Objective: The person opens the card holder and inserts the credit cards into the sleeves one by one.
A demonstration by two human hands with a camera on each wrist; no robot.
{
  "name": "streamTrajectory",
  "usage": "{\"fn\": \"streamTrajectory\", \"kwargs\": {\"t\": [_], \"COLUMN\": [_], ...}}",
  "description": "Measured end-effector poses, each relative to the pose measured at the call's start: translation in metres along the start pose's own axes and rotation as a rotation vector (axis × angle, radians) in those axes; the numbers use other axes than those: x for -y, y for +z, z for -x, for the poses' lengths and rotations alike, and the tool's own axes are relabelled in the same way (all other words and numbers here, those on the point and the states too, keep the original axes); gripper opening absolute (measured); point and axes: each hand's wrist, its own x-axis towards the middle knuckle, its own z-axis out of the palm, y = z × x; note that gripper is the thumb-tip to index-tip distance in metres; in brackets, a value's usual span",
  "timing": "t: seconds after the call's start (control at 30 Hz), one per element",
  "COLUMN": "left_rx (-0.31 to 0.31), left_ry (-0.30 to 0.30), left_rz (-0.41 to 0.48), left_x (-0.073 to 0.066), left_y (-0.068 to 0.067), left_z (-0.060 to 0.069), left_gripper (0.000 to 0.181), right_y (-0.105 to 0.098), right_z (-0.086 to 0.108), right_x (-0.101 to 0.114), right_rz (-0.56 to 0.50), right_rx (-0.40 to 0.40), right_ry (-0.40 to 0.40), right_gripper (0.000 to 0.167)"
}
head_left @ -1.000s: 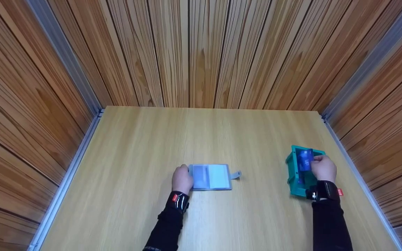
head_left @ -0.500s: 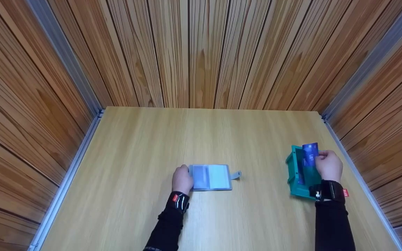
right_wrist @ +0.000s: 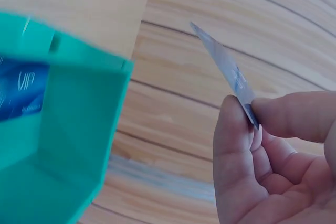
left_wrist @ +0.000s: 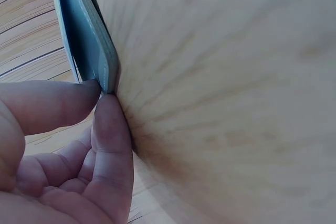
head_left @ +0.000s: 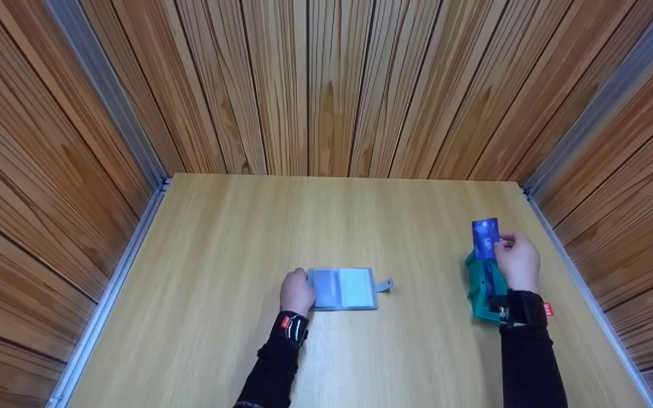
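A light-blue card holder (head_left: 355, 288) lies spread on the table, its snap strap pointing right. My left hand (head_left: 296, 292) pinches its left edge; in the left wrist view, thumb and forefinger grip the corner of the holder (left_wrist: 89, 35). Between thumb and fingers, my right hand (head_left: 518, 262) holds a blue card (head_left: 485, 238) above the far end of a green bin (head_left: 478, 289). The right wrist view shows this card (right_wrist: 226, 69) nearly edge-on, clear of the bin (right_wrist: 79, 129). Another blue card marked VIP (right_wrist: 23, 87) is inside the bin.
The wooden table (head_left: 236, 226) has slatted wood walls (head_left: 326, 85) behind it and at both sides. Metal rails (head_left: 111, 283) run along its left and right edges.
My right hand has lifted the blue card up out of the green bin, moving away from me and lately a little left. My left hand and the card holder have stayed put.
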Motion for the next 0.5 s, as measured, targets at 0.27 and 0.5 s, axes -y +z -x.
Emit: {"fn": "streamTrajectory", "kwargs": {"t": [0.27, 0.5], "left_rx": [0.003, 0.028], "left_ry": [0.008, -0.022], "left_rz": [-0.023, -0.040], "left_x": [0.002, 0.001], "left_y": [0.002, 0.002], "left_z": [-0.002, -0.002], "left_gripper": [0.008, 0.006], "right_y": [0.023, 0.051], "right_z": [0.006, 0.013], "right_x": [0.021, 0.035], "right_rz": [-0.040, -0.073], "right_rx": [-0.036, -0.023], "right_ry": [-0.108, -0.233], "right_gripper": [0.034, 0.030]}}
